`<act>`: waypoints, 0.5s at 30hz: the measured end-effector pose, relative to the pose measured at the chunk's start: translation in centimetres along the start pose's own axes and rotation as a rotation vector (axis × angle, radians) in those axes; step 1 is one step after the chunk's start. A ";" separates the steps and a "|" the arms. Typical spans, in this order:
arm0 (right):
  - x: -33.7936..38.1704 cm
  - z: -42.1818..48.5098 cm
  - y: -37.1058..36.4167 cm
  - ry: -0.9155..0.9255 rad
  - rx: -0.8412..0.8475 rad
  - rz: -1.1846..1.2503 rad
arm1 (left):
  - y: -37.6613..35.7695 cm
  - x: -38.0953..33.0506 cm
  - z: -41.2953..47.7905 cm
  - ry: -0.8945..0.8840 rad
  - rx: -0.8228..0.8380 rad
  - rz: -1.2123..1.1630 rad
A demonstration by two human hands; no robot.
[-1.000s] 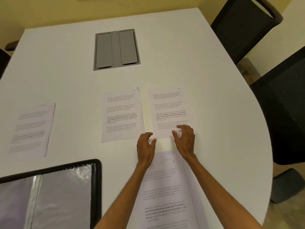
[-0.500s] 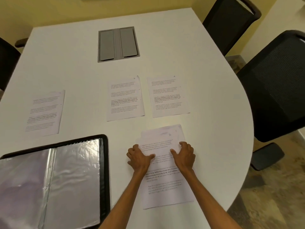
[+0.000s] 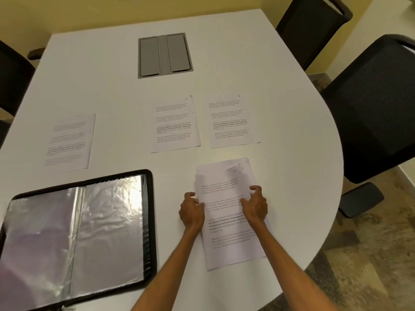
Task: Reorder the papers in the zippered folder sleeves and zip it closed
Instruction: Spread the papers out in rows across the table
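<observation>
A black zippered folder (image 3: 151,223) lies open at the near left of the white table, its clear plastic sleeves (image 3: 107,225) showing no paper. A small stack of printed papers (image 3: 226,234) lies in front of me. My left hand (image 3: 191,212) grips the stack's left edge and my right hand (image 3: 255,205) holds its right side, fingers curled on the sheets. Three single printed sheets lie farther out: one at the left (image 3: 69,142), one in the middle (image 3: 175,124) and one to the right (image 3: 231,121).
A grey cable hatch (image 3: 165,55) is set into the table's far middle. Black office chairs stand at the right (image 3: 372,108), the far right (image 3: 312,25) and the left edge (image 3: 11,77). The table's rounded edge (image 3: 336,176) curves past the stack.
Both hands came back from the right sheet to the stack near me and took hold of its sides. The view has tilted, bringing the folder more into sight.
</observation>
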State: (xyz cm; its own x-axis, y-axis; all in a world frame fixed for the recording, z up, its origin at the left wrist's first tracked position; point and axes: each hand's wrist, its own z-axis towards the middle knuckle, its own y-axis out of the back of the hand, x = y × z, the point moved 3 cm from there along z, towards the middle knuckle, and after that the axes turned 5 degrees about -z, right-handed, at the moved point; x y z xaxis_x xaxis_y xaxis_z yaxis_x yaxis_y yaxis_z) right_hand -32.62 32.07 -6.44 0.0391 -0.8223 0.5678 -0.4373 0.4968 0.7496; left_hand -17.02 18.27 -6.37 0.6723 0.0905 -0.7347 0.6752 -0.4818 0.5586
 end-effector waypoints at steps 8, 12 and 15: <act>1.3 0.4 1.2 -0.122 -0.028 0.102 | 2.2 0.4 1.2 0.018 0.046 -0.083; 1.9 -0.3 1.5 -0.090 -0.098 0.045 | 2.2 0.6 1.7 -0.007 0.115 -0.027; 3.0 -1.2 1.9 0.021 -0.164 0.073 | 2.3 0.9 1.8 -0.065 0.185 0.028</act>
State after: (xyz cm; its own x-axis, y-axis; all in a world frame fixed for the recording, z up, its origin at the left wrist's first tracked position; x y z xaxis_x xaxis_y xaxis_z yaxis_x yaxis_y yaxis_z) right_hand -32.28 30.85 -2.93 0.0315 -0.7771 0.6286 -0.2875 0.5953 0.7503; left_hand -15.40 15.67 -6.47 0.6647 0.0212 -0.7468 0.5856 -0.6355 0.5032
